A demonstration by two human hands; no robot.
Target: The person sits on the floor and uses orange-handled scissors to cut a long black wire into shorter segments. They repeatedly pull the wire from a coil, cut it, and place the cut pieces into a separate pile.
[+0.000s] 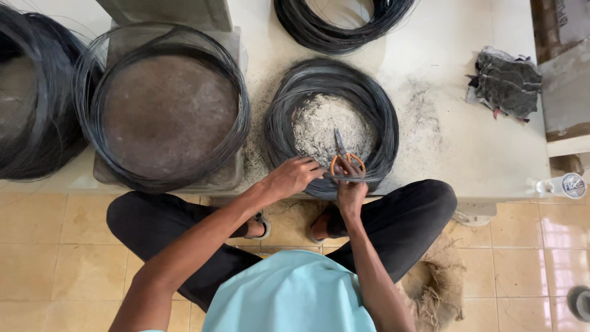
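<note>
Four black wire coils [332, 126] on bench [467, 141], one orange-handled scissors [344, 158] clamped in right hand [350, 190], left hand [294, 175] fingers pinching wire at six o'clock.

The scissors [342, 158] have orange handles and grey blades. The wire coil [332, 126] under them is dark grey to black, ringing a pale speckled patch of dust. The worktop [455, 141] is off-white. The round tray [169, 114] is rusty brown. The floor tiles [55, 246] are beige. The trousers [405, 215] are black, the shirt [289, 295] pale blue.
</note>
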